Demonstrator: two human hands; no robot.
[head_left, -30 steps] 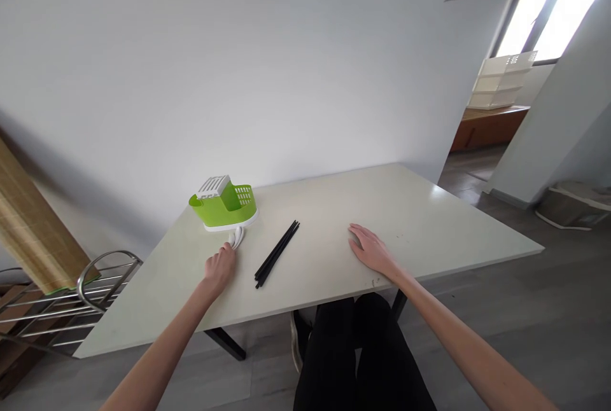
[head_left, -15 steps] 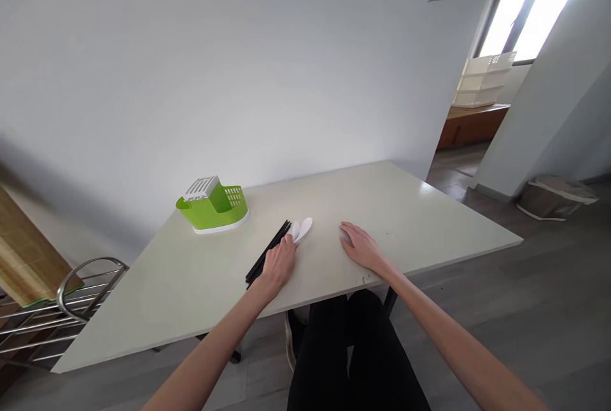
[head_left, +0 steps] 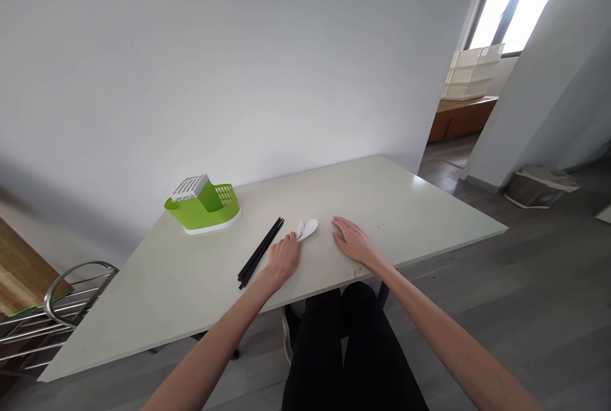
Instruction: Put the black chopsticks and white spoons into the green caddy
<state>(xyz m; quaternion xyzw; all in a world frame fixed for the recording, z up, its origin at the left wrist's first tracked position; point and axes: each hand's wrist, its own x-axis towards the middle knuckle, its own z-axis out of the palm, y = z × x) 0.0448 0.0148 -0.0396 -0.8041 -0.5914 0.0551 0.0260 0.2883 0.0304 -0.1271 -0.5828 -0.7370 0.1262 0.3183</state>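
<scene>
My left hand (head_left: 284,257) is closed around the handles of two white spoons (head_left: 310,228), low over the table. The bowls of the spoons stick out past my fingers toward the right; my hand covers the handles. Just left of that hand lies a bundle of black chopsticks (head_left: 260,252), slanting across the white table (head_left: 210,284) and apart from my fingers. My right hand (head_left: 354,242) rests palm down on the tabletop to the right of the spoons, fingers stretched out, with nothing in it.
A green and white utensil caddy (head_left: 205,206) stands at the table's back left near the wall. Beyond the left edge is a metal rack (head_left: 71,299). A lidded bin (head_left: 539,187) sits on the floor at right, and white stacked shelves (head_left: 472,74) stand by the window.
My left hand has shifted right with the spoons, away from the chopsticks, which now show in full. My right hand stays flat on the table. The view has turned slightly.
</scene>
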